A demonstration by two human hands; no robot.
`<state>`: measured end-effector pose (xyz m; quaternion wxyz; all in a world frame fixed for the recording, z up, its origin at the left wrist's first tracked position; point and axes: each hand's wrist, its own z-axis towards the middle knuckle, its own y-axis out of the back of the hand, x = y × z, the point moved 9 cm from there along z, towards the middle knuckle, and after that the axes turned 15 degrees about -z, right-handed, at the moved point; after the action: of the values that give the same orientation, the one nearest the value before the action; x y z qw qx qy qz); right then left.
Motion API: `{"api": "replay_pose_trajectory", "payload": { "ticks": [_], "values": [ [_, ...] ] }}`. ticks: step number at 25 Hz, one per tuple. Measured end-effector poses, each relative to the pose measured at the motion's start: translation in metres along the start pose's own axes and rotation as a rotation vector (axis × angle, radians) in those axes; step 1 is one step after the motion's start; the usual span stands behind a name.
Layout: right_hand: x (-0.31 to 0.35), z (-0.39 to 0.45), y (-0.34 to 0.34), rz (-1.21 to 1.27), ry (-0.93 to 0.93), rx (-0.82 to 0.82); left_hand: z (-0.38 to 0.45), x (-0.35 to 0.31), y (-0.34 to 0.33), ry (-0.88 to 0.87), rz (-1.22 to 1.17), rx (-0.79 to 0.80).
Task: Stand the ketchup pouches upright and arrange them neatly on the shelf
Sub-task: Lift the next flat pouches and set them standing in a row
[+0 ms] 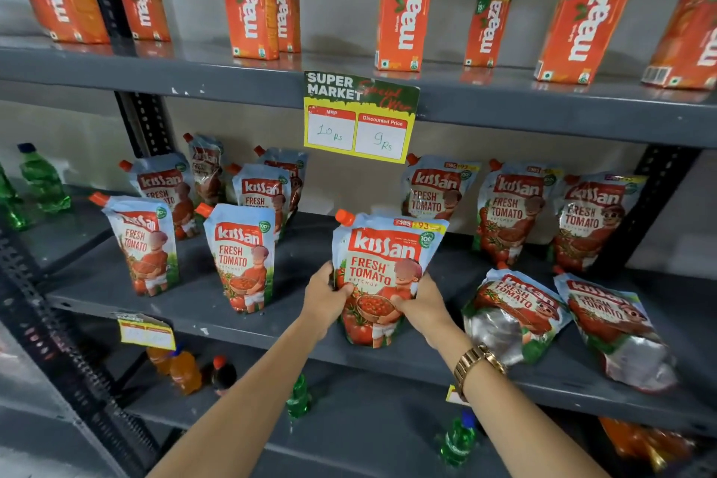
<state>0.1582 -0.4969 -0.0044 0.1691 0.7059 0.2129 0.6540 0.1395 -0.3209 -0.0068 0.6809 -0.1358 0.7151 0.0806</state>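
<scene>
Shelf (295,326) edge is running just under the pouch (382,275) I'm holding; bare deck is showing left of it, up to the standing pouch (242,256), and behind it toward the back row. Both forearms are reaching up and in from below. Left hand (328,293) is wrapping the pouch's left edge, thumb on the front; right hand (421,301) is doing the same on the right edge, watch (475,365) on that wrist. Pouch is sitting upright near the front lip. Two fallen pouches (512,314) are lying flat just to the right, crowding that side. Price tag (361,116) is hanging from the upper shelf above.
</scene>
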Motion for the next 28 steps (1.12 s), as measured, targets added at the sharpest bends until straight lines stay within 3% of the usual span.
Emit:
{"api": "replay_pose_trajectory", "payload": {
  "ticks": [8, 11, 13, 17, 24, 28],
  "values": [
    [0.002, -0.029, 0.014, -0.132, -0.059, -0.159, -0.024, -0.012, 0.012, -0.098, 0.213, -0.098],
    [0.001, -0.048, 0.053, -0.078, -0.045, -0.378, -0.040, -0.034, 0.018, -0.307, 0.239, -0.159],
    [0.000, -0.058, 0.080, -0.073, -0.032, -0.512, -0.049, -0.046, 0.006, -0.402, 0.272, -0.121],
    [-0.012, -0.070, 0.119, -0.148, -0.053, -0.653, -0.061, -0.054, -0.025, -0.427, 0.262, -0.022],
    [-0.051, -0.072, 0.167, -0.185, -0.150, -0.691, -0.072, -0.057, -0.095, -0.466, 0.224, 0.157],
    [-0.098, -0.049, 0.179, -0.252, -0.280, -0.556, -0.060, -0.030, -0.149, -0.306, 0.260, 0.215]
  ]
}}
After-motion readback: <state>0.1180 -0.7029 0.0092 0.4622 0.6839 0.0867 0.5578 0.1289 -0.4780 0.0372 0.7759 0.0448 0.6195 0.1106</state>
